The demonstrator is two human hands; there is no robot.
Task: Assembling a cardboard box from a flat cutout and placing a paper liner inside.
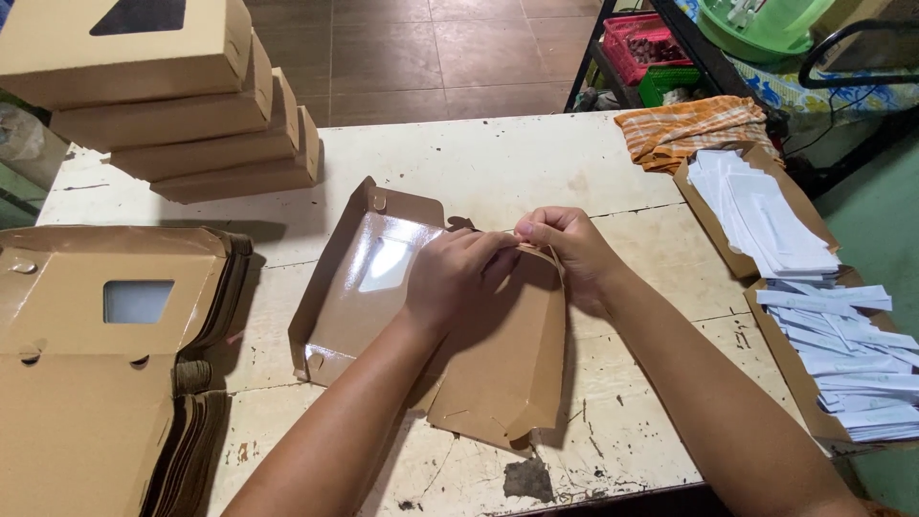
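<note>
Both hands, the left hand (455, 278) and the right hand (570, 249), pinch closed on a top flap of the half-folded brown cardboard box with a clear window (383, 278). The box lies beneath them, mid-table on the worn white wooden table (498, 163). A stack of folded brown boxes (182, 105) stands far left, white paper slips (795, 258) to the right.

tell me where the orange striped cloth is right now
In the head view the orange striped cloth lies at the table's far right edge, just beyond the open box of white paper slips.
</note>
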